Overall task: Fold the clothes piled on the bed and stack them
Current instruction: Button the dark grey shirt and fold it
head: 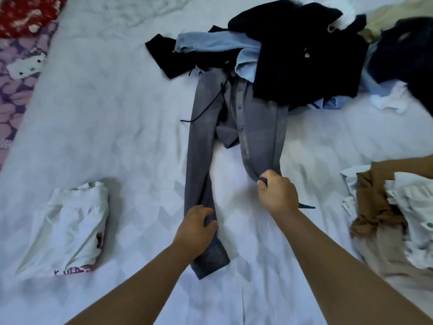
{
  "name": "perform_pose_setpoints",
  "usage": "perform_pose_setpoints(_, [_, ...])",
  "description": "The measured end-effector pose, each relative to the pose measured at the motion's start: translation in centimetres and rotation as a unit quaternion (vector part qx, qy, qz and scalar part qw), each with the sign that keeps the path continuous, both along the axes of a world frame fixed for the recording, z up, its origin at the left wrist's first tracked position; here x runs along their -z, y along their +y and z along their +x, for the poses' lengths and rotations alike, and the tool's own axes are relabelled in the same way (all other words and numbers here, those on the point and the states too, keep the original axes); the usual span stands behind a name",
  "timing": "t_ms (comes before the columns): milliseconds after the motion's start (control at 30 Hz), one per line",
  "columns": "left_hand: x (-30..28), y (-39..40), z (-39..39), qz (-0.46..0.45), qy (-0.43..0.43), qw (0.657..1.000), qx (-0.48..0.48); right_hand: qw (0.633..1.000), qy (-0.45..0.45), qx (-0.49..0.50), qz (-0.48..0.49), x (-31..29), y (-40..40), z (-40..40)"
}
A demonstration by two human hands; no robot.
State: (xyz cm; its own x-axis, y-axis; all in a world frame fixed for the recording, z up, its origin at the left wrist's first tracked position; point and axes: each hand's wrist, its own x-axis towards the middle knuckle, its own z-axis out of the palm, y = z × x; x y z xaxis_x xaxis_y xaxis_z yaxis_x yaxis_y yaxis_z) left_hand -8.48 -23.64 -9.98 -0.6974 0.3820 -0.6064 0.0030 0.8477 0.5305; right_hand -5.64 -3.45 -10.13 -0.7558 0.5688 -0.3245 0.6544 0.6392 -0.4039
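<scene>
A grey buttoned shirt (248,127) lies stretched out on the white bed sheet (117,127), its top end tucked under the pile of dark and light-blue clothes (293,50). My left hand (195,227) grips the shirt's long sleeve near the cuff. My right hand (276,193) pinches the shirt's lower hem at the right side. A folded white garment (70,226) with a pink print sits to the left.
A heap of brown, beige and white clothes (386,219) lies at the right edge. More white and dark garments (398,66) sit at the back right. A red and purple patterned blanket (16,55) covers the far left.
</scene>
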Motion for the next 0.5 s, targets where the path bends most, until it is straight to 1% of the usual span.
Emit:
perform_pose_setpoints(67, [-1.3,-0.7,1.0,0.003,-0.007,1.000,0.021,0.999,0.012,0.027,-0.018,-1.8,-0.7,1.6])
perform_pose_setpoints(133, [-2.0,-1.5,1.8,0.002,-0.009,1.000,0.026,0.998,-0.001,0.041,-0.037,-3.2,-1.4,3.4])
perform_pose_setpoints(300, [-4.9,-2.4,3.4,0.014,0.007,0.998,0.064,0.995,-0.047,0.021,-0.085,-5.1,-5.7,9.0])
perform_pose_setpoints(500, [-8.3,-3.0,5.4,0.019,-0.002,0.994,0.108,0.994,-0.048,0.029,-0.093,-6.5,-9.8,15.0])
